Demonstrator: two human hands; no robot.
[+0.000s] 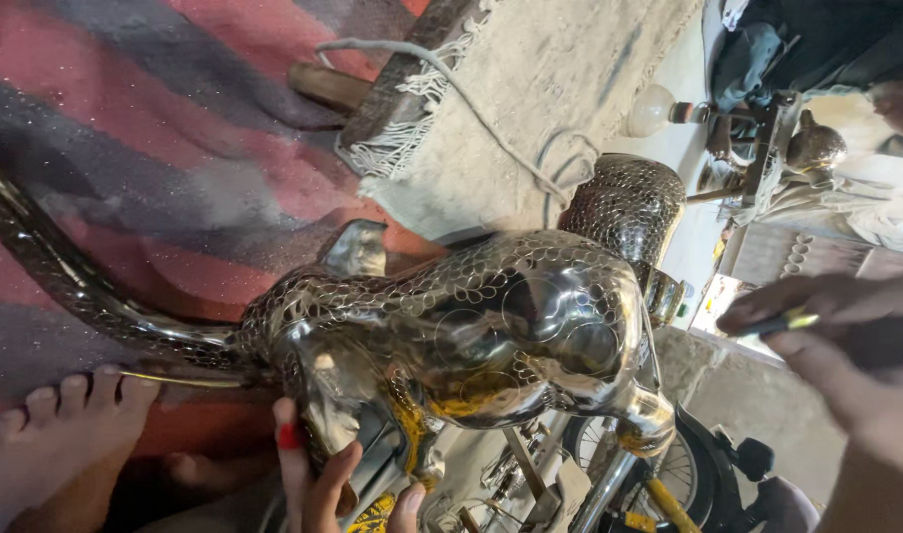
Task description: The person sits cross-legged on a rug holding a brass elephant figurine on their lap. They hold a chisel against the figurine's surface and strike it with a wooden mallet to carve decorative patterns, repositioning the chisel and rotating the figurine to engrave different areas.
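Scale-engraved brass animal figure [471,326], polished

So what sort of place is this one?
Probably a floor-level metal craft workshop: an engraved metal animal figure steadied by the left hand, a striped rug, more metal pieces behind.

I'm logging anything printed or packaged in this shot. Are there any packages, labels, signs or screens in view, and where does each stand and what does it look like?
None can be made out: no package, label, sign or screen.
The left hand grips the shiny patterned metal animal figure.
The right hand holds a thin dark tool with a yellow band.
Striped red and grey rug and pale fringed cloth: plain, no visible print.
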